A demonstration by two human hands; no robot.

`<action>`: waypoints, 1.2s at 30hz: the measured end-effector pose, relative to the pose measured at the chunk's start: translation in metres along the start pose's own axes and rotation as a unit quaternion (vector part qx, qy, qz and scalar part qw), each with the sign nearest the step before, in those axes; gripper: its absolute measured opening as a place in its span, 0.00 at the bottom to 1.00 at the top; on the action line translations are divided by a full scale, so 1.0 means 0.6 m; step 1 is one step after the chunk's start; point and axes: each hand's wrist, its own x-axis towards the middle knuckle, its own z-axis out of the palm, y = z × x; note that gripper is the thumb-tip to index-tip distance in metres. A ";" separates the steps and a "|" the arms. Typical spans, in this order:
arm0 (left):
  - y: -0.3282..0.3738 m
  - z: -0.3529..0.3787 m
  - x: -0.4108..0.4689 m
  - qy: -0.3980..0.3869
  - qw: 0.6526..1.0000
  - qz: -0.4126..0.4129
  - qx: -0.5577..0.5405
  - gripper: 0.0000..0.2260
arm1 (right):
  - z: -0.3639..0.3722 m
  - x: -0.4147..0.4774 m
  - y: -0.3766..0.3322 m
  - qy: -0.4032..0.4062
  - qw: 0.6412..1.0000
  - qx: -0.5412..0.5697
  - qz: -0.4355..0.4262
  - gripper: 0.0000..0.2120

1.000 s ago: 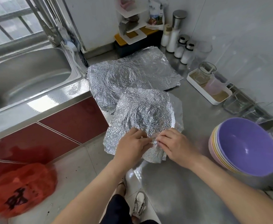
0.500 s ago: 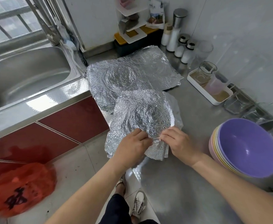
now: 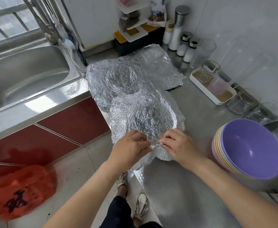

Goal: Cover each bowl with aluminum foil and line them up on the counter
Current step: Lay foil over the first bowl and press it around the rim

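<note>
A bowl draped in crinkled aluminum foil [image 3: 145,117] sits near the counter's left edge, the bowl itself hidden under the sheet. My left hand [image 3: 130,148] and my right hand [image 3: 179,145] both pinch the foil's near edge, fingertips close together. Behind it lie two more foil-covered bowls, one on the left [image 3: 118,79] and one further back on the right [image 3: 158,65]. A stack of uncovered bowls [image 3: 248,150], purple on top, stands to the right of my right hand.
The steel counter [image 3: 184,186] runs from me toward the wall. A sink [image 3: 19,76] lies at left. Salt shakers [image 3: 187,48], a white tray with glass jars [image 3: 212,84] and clear containers line the right wall. A red bag [image 3: 19,191] sits on the floor.
Both hands have kept working the near edge of the front foil sheet, shifting only slightly. The foil edge is folded a little further down.
</note>
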 end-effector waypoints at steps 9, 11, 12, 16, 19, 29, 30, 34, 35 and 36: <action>0.015 0.029 0.009 0.022 0.999 0.015 0.046 0.06 | 0.004 0.007 0.028 0.025 0.995 -0.051 -0.082 0.06; 0.032 0.035 0.019 0.020 0.997 0.010 0.080 0.04 | -0.006 0.009 0.037 0.021 0.993 -0.073 -0.087 0.07; 0.045 0.039 0.026 0.016 0.995 0.002 0.095 0.06 | -0.011 0.010 0.042 0.019 0.993 -0.082 -0.081 0.08; 0.098 0.053 0.045 0.011 0.995 -0.042 0.094 0.10 | -0.028 0.009 0.056 0.003 0.996 -0.084 -0.036 0.14; 0.107 0.048 0.046 0.021 0.995 -0.078 0.050 0.11 | -0.038 -0.001 0.039 -0.006 0.998 -0.062 -0.021 0.18; 0.057 0.030 0.004 -0.119 0.979 -0.141 0.080 0.30 | -0.019 -0.013 0.011 -0.020 0.998 -0.044 -0.048 0.09; 0.055 0.031 0.003 -0.128 0.978 -0.143 0.081 0.31 | -0.018 -0.012 0.012 -0.021 0.998 -0.044 -0.048 0.09; 0.056 0.027 0.004 -0.054 0.992 -0.106 0.040 0.22 | -0.015 -0.009 0.012 -0.008 0.997 -0.058 -0.051 0.10; 0.055 0.030 0.002 -0.011 0.997 -0.071 0.026 0.17 | -0.014 -0.010 0.011 -0.005 0.996 -0.066 -0.052 0.10; 0.055 0.032 0.000 0.020 0.999 -0.042 0.018 0.13 | -0.012 -0.010 0.010 -0.002 0.996 -0.073 -0.054 0.10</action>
